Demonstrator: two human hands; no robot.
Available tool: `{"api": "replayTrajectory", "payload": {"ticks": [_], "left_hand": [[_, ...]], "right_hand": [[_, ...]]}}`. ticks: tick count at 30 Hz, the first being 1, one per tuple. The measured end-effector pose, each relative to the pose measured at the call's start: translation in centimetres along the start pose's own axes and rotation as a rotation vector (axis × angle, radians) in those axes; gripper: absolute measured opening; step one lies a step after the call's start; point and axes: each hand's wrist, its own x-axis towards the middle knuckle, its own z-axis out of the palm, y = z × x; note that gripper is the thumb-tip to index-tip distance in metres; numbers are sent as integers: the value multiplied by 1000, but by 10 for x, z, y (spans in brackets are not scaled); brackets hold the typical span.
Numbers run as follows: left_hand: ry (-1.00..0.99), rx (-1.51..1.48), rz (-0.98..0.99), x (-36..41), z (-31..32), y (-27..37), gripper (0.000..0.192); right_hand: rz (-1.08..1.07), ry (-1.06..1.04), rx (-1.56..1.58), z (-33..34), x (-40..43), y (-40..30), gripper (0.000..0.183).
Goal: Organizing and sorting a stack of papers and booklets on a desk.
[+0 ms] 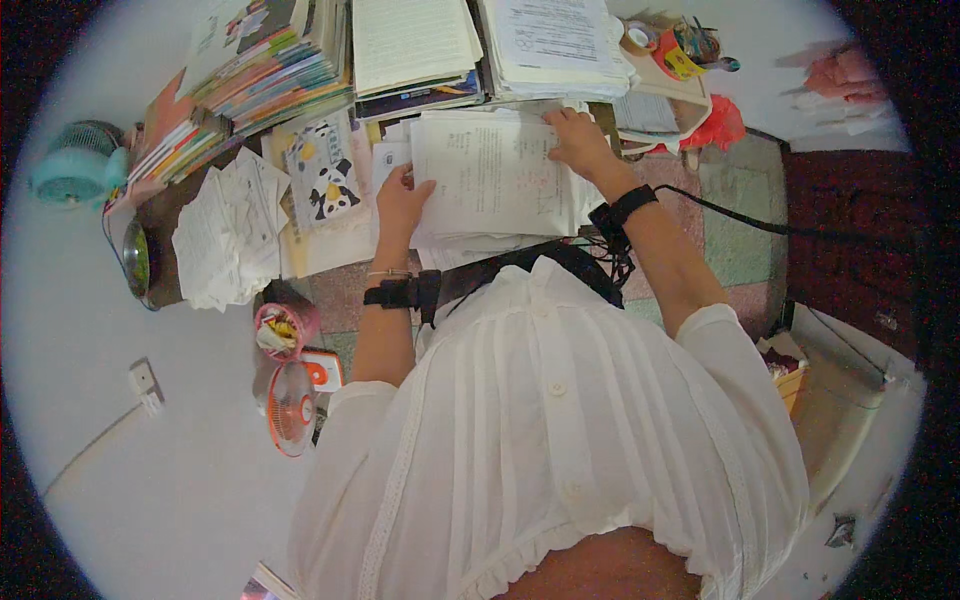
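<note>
A stack of printed paper sheets [487,180] lies before me on the desk, its lower edges uneven. My left hand [401,199] holds the stack's left side, thumb over the edge of the top sheet. At the upper right, my right hand [583,146] grips the stack's side, fingers spread over its edge. Red handwritten marks show on the top sheet near that hand. Both wrists wear black straps. The undersides of the fingers are hidden.
Piled books [277,82] and two tall paper stacks [416,45] line the back. Left are a panda-printed sleeve [330,176] and crumpled papers [229,232]. A black cable [720,210] runs from my right wrist. Below the desk stand a pink bin [304,319] and an orange fan [291,409].
</note>
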Motion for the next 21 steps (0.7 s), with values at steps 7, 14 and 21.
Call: {"api": "replayTrajectory", "payload": {"ticks": [7, 14, 21], "left_hand": [[-197, -270, -59, 11, 10, -18, 47], [-198, -310, -12, 11, 13, -30, 48], [-94, -243, -19, 7, 8, -35, 45]], "right_hand": [[-4, 70, 150, 6, 1, -1, 52], [12, 43, 194, -5, 1, -10, 40], [-132, -18, 356, -24, 12, -10, 31]]}}
